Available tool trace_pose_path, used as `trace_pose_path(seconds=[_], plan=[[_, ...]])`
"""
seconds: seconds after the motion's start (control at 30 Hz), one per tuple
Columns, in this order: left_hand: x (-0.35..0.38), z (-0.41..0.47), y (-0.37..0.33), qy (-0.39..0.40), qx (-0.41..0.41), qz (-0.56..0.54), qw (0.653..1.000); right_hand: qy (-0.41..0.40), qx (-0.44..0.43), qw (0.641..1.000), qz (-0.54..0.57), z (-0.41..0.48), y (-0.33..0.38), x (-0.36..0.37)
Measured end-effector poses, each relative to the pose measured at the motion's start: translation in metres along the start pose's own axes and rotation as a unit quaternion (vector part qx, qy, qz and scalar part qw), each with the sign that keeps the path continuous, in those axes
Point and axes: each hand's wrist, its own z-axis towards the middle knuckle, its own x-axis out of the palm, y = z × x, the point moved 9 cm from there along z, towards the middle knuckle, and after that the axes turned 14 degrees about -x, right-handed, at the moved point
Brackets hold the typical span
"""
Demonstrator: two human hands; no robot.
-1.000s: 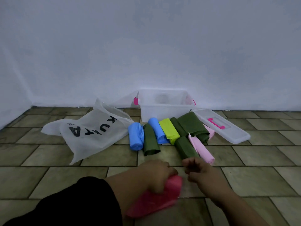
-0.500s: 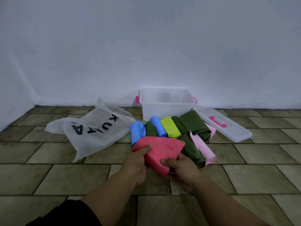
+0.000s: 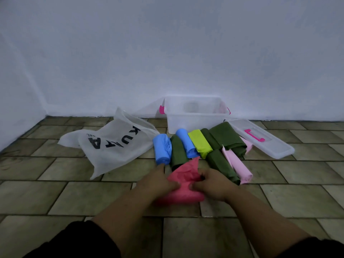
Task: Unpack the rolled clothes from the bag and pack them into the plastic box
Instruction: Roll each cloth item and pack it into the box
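Observation:
Both hands grip a pink-red cloth (image 3: 184, 183) on the tiled floor, my left hand (image 3: 158, 180) on its left side and my right hand (image 3: 212, 184) on its right; the cloth is partly rolled with a loose corner pointing away. Behind it lies a row of rolled clothes: two blue rolls (image 3: 161, 148), dark green rolls (image 3: 177, 153), a lime roll (image 3: 200, 143) and a light pink roll (image 3: 237, 165). The white bag (image 3: 111, 144) with black letters lies flat at the left. The clear plastic box (image 3: 197, 116) stands open against the wall.
The box's clear lid (image 3: 264, 141) with a pink handle lies on the floor right of the box. A white wall (image 3: 167, 53) runs behind everything and meets a side wall at the far left. Tiled floor (image 3: 74, 198) spreads around the hands.
The pink-red cloth was lifted toward the rolls, then brought down onto the floor in front of them. Both hands now press and bunch it there.

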Motion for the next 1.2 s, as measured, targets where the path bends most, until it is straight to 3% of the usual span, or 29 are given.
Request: trace_pose_path(seconds=[0.23,0.4,0.5,0.63,0.73,0.87,0.9,0.93,0.97,1.03,1.1,1.2], plan=[[-0.016,-0.003,-0.016,-0.061,0.083,-0.136,0.985,-0.002,-0.059,0.993,-0.098,-0.025,0.005,0.004],[-0.028,-0.008,-0.02,-0.038,0.116,-0.23,0.965,-0.078,-0.054,0.992,-0.083,-0.025,0.001,0.006],[-0.026,-0.005,-0.016,-0.026,0.105,-0.255,0.961,-0.064,-0.054,0.993,-0.079,-0.022,-0.004,0.008],[-0.026,-0.005,-0.013,-0.079,0.121,-0.191,0.971,-0.041,-0.036,0.996,-0.075,-0.019,-0.01,0.006],[-0.028,-0.007,-0.008,-0.109,0.11,-0.202,0.967,-0.027,-0.028,0.997,-0.073,-0.015,-0.012,0.005],[-0.066,-0.033,0.005,-0.269,0.078,-0.305,0.91,-0.037,-0.02,0.998,-0.036,-0.013,-0.016,0.004],[-0.07,-0.041,0.004,-0.278,0.083,-0.304,0.907,-0.047,-0.018,0.998,-0.024,-0.014,-0.017,0.004],[-0.067,-0.046,-0.001,-0.245,0.084,-0.289,0.922,-0.061,-0.015,0.998,-0.014,-0.015,-0.018,0.003],[-0.053,-0.048,-0.008,-0.164,0.07,-0.263,0.948,-0.083,-0.011,0.997,0.0,-0.016,-0.019,0.001],[-0.005,-0.055,-0.015,0.046,0.001,-0.255,0.966,-0.141,-0.015,0.99,0.016,-0.022,-0.014,-0.004],[0.02,-0.062,-0.02,0.139,-0.048,-0.362,0.92,-0.198,-0.063,0.978,-0.016,-0.028,0.007,-0.007],[0.019,-0.059,-0.03,0.15,-0.05,-0.554,0.818,-0.222,-0.217,0.938,-0.152,-0.037,0.069,0.003]])
